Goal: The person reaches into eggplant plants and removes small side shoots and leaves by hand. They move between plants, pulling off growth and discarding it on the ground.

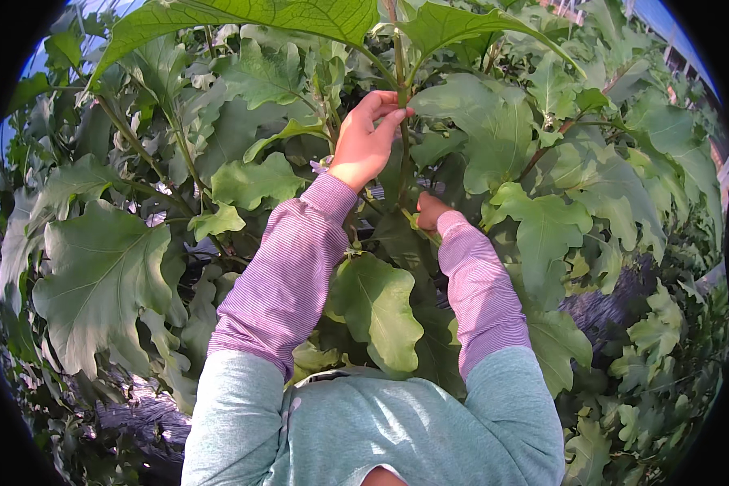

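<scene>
My left hand [367, 136] pinches the upright main stem [404, 143] of an eggplant plant between thumb and fingers, just under a fork with large leaves. Lower and to the right, my right hand [431, 211] is beside that stem with its fingers curled. A thin green stalk [409, 217] passes right by these fingers; whether they grip it is hidden. Below and between my forearms hangs a broad lobed leaf [376, 310]. A pale purple flower [322, 164] shows just left of my left wrist.
Dense eggplant foliage surrounds both arms, with a big leaf [106, 279] at the left and lobed leaves [544, 225] at the right. A wide leaf [267, 18] overhangs the top. Dark, shiny plastic film [610, 297] covers ground at the right; similar film [146, 413] lies lower left.
</scene>
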A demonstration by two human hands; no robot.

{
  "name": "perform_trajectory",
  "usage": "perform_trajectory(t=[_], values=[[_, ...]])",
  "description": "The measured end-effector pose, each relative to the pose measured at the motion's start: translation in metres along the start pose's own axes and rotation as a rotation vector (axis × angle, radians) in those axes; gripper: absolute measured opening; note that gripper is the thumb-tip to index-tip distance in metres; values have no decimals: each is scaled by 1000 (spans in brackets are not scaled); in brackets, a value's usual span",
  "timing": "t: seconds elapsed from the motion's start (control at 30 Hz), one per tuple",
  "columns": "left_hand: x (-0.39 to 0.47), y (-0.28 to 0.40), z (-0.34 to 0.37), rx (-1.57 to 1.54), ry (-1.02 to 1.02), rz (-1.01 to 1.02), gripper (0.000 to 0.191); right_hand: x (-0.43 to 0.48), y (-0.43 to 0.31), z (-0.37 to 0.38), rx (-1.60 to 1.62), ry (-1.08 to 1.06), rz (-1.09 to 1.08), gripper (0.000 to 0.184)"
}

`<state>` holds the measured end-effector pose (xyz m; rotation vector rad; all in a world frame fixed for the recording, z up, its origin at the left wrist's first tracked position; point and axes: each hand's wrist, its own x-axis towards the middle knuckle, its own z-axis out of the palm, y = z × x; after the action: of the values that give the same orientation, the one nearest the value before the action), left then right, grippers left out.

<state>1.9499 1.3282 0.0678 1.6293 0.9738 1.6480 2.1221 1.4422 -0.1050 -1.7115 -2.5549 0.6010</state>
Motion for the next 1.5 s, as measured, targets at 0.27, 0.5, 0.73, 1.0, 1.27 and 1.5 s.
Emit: perform_trajectory(t=[0.27,0.5,0.73,1.0,1.27,1.5], values=[[12,-13,2,63,77,83,22,-78,-86,-134,1155,606,-624,26],[12,-16,4,160,47,64,22,-106,-106,-197,1325,175,-693,36],[12,-11,3,101,-7,37,21,-96,-101,-193,1277,260,-765,29],[18,-20,0,136,56,41,24,-90,-99,-162,1005,539,-420,39],[44,7,7,-68,32,-167,53,-91,-102,-192,949,509,-538,37],[82,20,15,-139,-32,-180,62,-87,-94,-187,1256,356,-669,31]])
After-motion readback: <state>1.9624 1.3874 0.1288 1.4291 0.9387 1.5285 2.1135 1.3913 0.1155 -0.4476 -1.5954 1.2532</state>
